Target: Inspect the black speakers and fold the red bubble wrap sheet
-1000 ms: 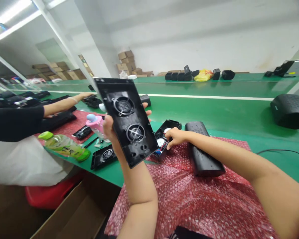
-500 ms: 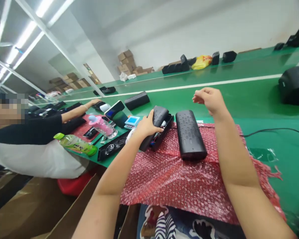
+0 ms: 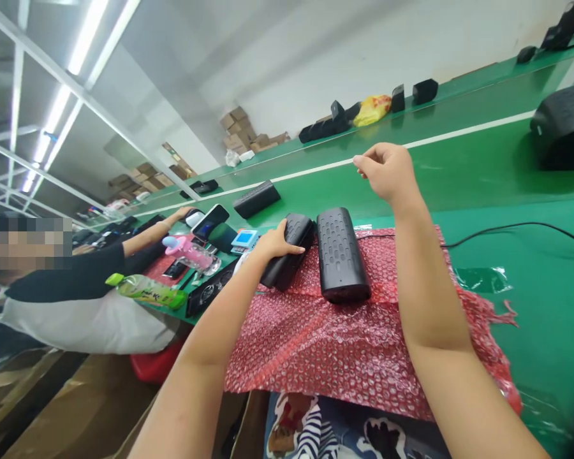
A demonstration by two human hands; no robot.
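My left hand point(image 3: 276, 243) rests with fingers and thumb around a black plastic speaker housing point(image 3: 291, 261), which lies on red bubble wrap point(image 3: 325, 363). No inside of that housing shows. Just right of it, a second black speaker housing point(image 3: 342, 255) with a dimpled top lies apart from my hands. My right hand point(image 3: 387, 169) is raised above the green bench beyond it. Its fingers are curled into a pinch; whatever is between them, if anything, is too small to make out.
A person in a dark top point(image 3: 71, 280) works on my left. Near me lie a green bottle point(image 3: 148, 292), a pink bottle point(image 3: 191, 255), a small blue-screened device point(image 3: 243, 238) and a speaker panel point(image 3: 210, 290). A black cable point(image 3: 507, 226) crosses the green bench point(image 3: 545, 280).
The housing under my left hand showed an open side with wires; now its halves appear together. My right hand remains raised, its fingers drawn closer. The camera view has tilted and shifted.
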